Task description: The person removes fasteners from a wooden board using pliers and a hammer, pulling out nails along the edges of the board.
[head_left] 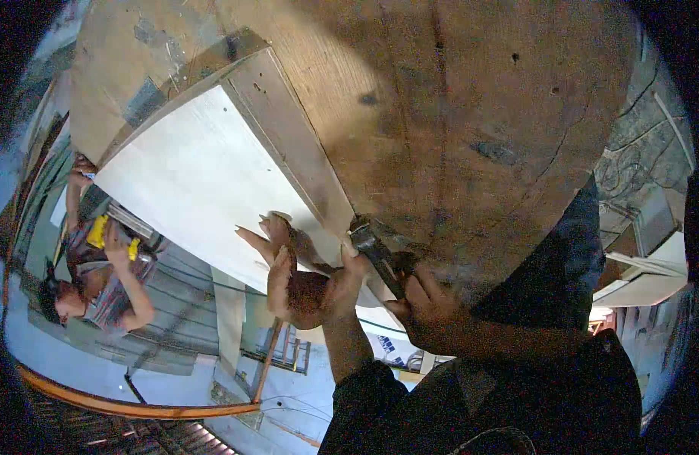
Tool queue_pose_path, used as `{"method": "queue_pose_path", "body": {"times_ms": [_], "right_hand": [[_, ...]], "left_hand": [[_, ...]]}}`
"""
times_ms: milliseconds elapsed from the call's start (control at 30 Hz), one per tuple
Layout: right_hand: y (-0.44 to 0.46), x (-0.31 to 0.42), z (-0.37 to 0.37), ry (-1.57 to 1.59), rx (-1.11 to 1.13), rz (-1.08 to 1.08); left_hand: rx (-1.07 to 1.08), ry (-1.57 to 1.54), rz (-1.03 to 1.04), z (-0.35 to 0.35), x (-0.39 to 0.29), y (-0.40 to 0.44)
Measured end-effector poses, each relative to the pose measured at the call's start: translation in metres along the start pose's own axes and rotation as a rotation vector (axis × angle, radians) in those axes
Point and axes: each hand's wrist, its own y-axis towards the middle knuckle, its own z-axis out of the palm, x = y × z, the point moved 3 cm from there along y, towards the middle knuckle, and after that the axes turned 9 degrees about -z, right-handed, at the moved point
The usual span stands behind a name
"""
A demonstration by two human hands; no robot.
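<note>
Right hand (433,307) closed round a dark tool (376,250), handle in the fist, head pointing to 11 o'clock and up against or right beside the edge of a brown strip (296,144); can't tell if it touches. Left hand (310,288) at about 9 o'clock from the right one, fingers and thumb apart, fingers pointing to 10–11 o'clock over the white panel (190,167), thumb tip by the tool head and strip; contact with either unclear. Panel spreads out mostly at 10–11 o'clock from the left hand, its near end partly hidden behind the hand; strip runs along the panel's long side, from 12 o'clock down to the tool head. Wooden table (455,98) at 12 o'clock from the right hand, worn, dark spots, crack toward its 4 o'clock side. Another person (99,292) at 9 o'clock, well apart, hand on a yellow tool (99,231). Orange beam (137,410) at 7–8 o'clock.
</note>
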Motion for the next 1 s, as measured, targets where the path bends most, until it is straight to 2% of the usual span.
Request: {"method": "queue_pose_path", "body": {"times_ms": [33, 100, 167, 233, 300, 333, 400, 467, 600, 700, 800, 933, 1000], "right_hand": [[-0.002, -0.002, -0.004, 0.002, -0.001, 0.000], [-0.009, -0.003, -0.014, 0.001, 0.192, -0.007], [-0.008, -0.001, -0.026, -0.007, 0.199, 0.025], [-0.008, 0.000, -0.027, -0.019, 0.208, 0.055], [-0.010, 0.003, -0.029, -0.200, 0.083, -0.002], [-0.009, 0.003, -0.030, -0.203, 0.085, -0.005], [-0.008, 0.002, -0.033, -0.124, 0.070, 0.066], [-0.012, -0.007, -0.027, -0.064, 0.026, 0.034], [-0.020, -0.013, -0.024, -0.037, -0.087, 0.035], [-0.014, -0.018, -0.041, 0.121, 0.024, 0.037], [-0.009, -0.021, -0.054, 0.301, 0.033, 0.034], [-0.006, -0.021, -0.078, 0.165, 0.118, 0.075], [0.003, -0.013, -0.094, -0.043, 0.083, -0.106]], "left_hand": [[-0.003, -0.031, -0.034, 0.001, -0.002, -0.001], [-0.003, -0.063, -0.073, 0.001, -0.005, -0.003], [0.022, -0.021, -0.014, -0.001, -0.005, -0.003], [0.004, -0.035, -0.077, 0.000, -0.002, -0.006], [-0.016, -0.048, -0.137, 0.001, 0.000, -0.007], [-0.015, -0.062, -0.069, 0.002, 0.000, -0.006], [-0.019, -0.075, 0.000, 0.003, 0.000, -0.003], [0.031, -0.079, 0.042, 0.004, -0.002, -0.003], [-0.003, -0.114, 0.015, 0.009, -0.006, -0.007], [-0.024, -0.210, -0.025, 0.015, -0.011, -0.009], [-0.017, -0.196, -0.016, 0.016, -0.009, -0.008], [0.019, -0.196, -0.018, 0.019, -0.008, -0.009], [0.030, -0.214, -0.030, 0.019, -0.008, -0.010]]}}
